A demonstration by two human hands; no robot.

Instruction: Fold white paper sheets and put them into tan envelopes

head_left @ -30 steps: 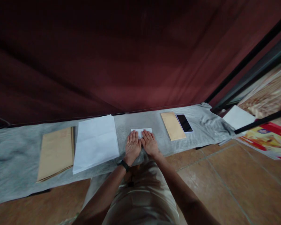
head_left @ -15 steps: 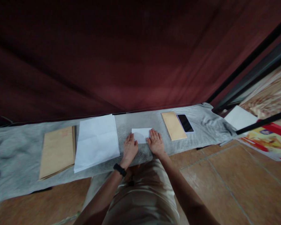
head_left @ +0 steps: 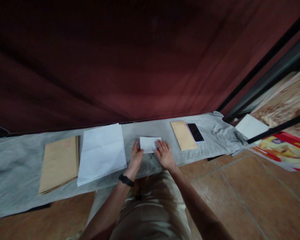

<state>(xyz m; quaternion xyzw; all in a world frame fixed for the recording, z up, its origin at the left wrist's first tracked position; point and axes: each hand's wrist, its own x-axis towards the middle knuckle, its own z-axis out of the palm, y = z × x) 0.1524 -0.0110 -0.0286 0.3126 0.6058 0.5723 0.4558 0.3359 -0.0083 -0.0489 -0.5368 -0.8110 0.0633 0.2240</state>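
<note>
A small folded sheet of white paper (head_left: 148, 144) lies on the grey cloth in front of me. My left hand (head_left: 136, 156) is at its left edge, turned on its side, with the thumb by the near left corner and the fingers apart from it. Across the right end of the paper rests my right hand (head_left: 165, 156), fingers stretched out and fairly flat. Left of my hands is a stack of large white sheets (head_left: 102, 153). To the right lies a small tan envelope (head_left: 184, 135).
A smartphone (head_left: 195, 132) lies beside the small envelope. Large brown envelopes (head_left: 58, 163) are stacked at the left. Grey cloth (head_left: 12, 170) covers the narrow bench, with a dark red curtain (head_left: 140, 66) behind. A colourful box (head_left: 285, 150) stands at the right by black metal bars.
My left hand has come off the paper's top to its left edge and rolled onto its side. The right hand has shifted slightly inward over the paper. The view has moved a little.
</note>
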